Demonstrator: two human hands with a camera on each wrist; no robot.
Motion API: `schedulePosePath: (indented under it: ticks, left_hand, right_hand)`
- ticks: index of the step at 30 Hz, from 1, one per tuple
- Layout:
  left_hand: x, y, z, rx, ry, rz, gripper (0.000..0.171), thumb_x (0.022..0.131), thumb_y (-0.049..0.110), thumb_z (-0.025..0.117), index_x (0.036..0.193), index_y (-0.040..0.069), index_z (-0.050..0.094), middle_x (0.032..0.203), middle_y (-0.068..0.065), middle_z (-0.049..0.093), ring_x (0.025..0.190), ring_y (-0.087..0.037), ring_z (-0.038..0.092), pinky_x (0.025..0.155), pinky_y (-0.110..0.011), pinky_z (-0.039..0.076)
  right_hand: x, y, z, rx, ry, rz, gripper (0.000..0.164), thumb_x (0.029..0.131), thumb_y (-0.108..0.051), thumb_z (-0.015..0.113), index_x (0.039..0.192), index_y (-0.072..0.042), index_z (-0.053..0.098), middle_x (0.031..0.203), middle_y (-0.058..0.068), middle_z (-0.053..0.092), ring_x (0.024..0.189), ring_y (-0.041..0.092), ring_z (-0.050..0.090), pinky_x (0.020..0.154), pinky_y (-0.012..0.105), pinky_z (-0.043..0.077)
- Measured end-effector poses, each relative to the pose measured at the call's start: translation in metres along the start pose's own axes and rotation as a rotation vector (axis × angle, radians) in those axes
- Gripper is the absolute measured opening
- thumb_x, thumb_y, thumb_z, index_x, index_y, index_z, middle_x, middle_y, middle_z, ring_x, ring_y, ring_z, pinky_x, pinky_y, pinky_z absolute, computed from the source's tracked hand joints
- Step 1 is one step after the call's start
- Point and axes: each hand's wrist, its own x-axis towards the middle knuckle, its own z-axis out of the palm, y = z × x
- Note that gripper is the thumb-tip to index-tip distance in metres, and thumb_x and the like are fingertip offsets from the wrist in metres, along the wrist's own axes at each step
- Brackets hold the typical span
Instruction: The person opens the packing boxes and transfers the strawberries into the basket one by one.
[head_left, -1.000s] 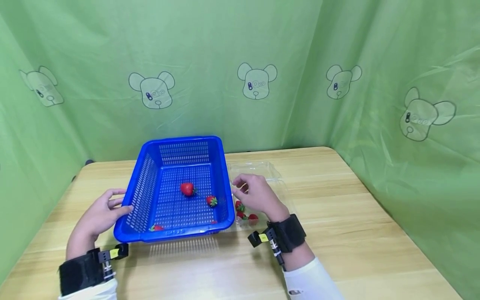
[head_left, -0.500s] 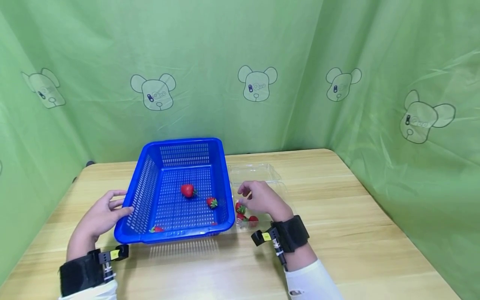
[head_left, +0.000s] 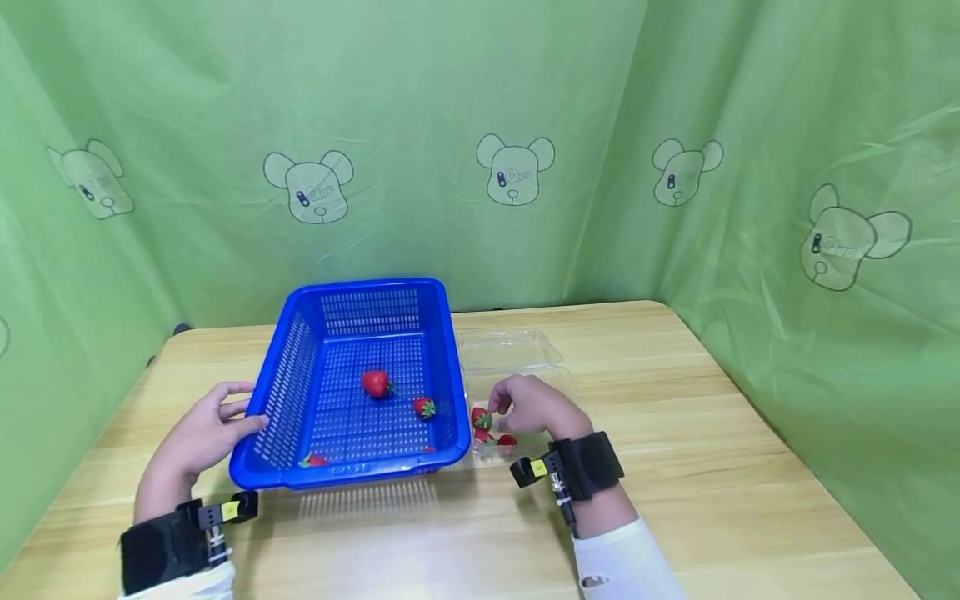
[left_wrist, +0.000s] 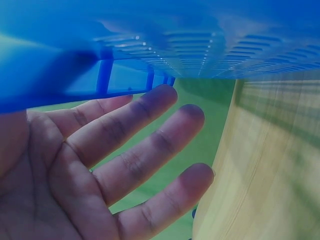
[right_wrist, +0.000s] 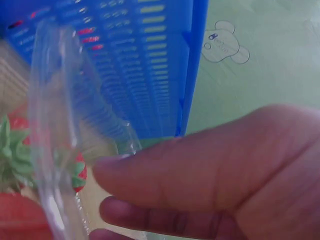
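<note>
A blue plastic basket (head_left: 352, 473) with slotted walls holds several strawberries, among them a large strawberry (head_left: 376, 383) near its middle. My left hand (head_left: 201, 432) rests at its left side, the thumb over the rim; in the left wrist view the fingers (left_wrist: 155, 142) extend loosely below the rim. To the right of the basket, a clear plastic box (head_left: 502, 346) stands with its lid folded back. My right hand (head_left: 531, 406) is over this box, fingertips close beside a strawberry (head_left: 481, 418). Nothing shows between thumb and fingers in the right wrist view, where strawberries (right_wrist: 22, 215) sit behind the clear wall.
The wooden table (head_left: 712, 467) extends in front and to the right. A green curtain (head_left: 420, 233) printed with bear heads encloses its back and sides. The basket's right rim stands right against the clear box.
My right hand has moved down and slightly right, away from the basket's rim, in among the strawberries of the clear box. The left hand has stayed at the basket.
</note>
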Motion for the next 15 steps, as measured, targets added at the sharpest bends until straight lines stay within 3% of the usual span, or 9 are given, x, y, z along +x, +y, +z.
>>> schedulePosePath:
  ticks: [15]
  left_hand:
    - [0.0005,0.0007,-0.0001,-0.003,0.005,-0.003,0.061,0.097,0.019,0.054,0.142,-0.007,0.022,0.133,-0.042,0.043,0.111,-0.046,0.055,0.089,-0.055,0.052]
  right_hand:
    - [0.0043,0.0102,0.0064,0.055,-0.103,0.052,0.011,0.077,-0.006,0.075,0.082,-0.012,0.067,0.076,0.001,0.062,0.069,0.017,0.056,0.062,0.031,0.047]
